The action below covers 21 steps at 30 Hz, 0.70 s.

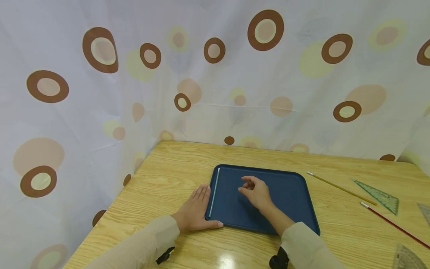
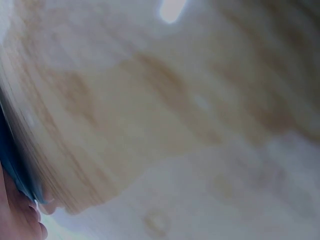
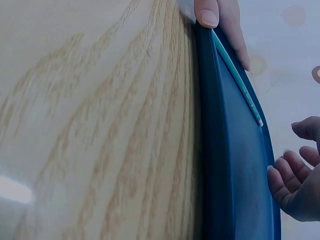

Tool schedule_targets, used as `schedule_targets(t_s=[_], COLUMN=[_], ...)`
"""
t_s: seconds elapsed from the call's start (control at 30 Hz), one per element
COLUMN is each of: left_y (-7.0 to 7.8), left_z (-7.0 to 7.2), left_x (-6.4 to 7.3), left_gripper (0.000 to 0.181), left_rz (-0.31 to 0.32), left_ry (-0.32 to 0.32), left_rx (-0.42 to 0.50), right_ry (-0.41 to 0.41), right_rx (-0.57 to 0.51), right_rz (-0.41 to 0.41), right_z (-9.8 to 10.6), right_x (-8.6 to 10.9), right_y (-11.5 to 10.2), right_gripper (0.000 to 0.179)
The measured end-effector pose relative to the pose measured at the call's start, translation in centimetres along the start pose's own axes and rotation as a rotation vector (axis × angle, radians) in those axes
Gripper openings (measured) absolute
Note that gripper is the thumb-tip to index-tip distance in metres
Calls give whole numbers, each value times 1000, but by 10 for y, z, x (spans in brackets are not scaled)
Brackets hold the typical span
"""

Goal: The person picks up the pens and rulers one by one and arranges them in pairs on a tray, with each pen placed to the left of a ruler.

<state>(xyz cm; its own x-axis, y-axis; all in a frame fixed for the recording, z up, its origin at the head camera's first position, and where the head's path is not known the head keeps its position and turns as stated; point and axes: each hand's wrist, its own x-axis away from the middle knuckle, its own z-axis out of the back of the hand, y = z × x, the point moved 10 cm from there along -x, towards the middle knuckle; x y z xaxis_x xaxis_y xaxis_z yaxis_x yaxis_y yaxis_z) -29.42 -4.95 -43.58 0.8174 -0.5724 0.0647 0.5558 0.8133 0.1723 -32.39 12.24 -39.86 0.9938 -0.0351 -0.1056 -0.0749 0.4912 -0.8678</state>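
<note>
A dark blue tray lies on the wooden table, and a light green pencil lies lengthwise along its left side. My left hand rests at the tray's left edge, fingers extended and thumb along the near corner. Above the tray, right of the pencil, hovers my right hand; its fingers are loosely bent, the thumb is apart from them and nothing is between. The right wrist view shows the same pencil and those bent fingers. In the left wrist view only a corner of the tray and a few fingers appear.
Right of the tray lie a yellow pencil, a green set square and a red pencil. A clear protractor is at the lower right, and part of another clear piece shows at the right edge. A patterned curtain stands behind the table.
</note>
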Motion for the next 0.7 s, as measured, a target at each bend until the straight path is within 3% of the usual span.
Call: schedule_targets(t_s=[0.7], left_y=[0], left_z=[-2], left_x=[0], left_gripper=[112], left_rz=[-9], left_ry=[5], left_rx=[24], right_ry=[-16], right_rx=[72], right_rz=[31], right_z=[28], right_x=[3], right_y=[7], right_gripper=[36])
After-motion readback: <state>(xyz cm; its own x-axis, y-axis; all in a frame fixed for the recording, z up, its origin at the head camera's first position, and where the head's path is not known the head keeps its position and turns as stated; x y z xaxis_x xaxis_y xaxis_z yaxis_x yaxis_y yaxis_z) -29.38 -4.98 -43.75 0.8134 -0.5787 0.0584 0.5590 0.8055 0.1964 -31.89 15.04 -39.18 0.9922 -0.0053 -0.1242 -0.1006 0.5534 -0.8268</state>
